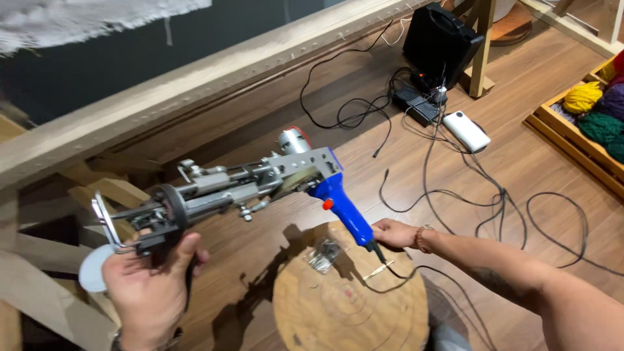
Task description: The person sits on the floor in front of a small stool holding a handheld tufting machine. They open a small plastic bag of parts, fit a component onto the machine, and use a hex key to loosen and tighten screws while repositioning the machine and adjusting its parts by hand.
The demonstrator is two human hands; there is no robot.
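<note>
holding the tufting gun up over the wooden floor, we grip it at both ends: our left hand is closed around the black front handle by the metal foot, and our right hand is wrapped around the bottom of the blue grip, where the black cable leaves it. the gun lies nearly level, tilted up to the right, just above a round wooden stump. beside us runs the wooden frame. farther off sit a white power adapter and a crate of yarn balls.
</note>
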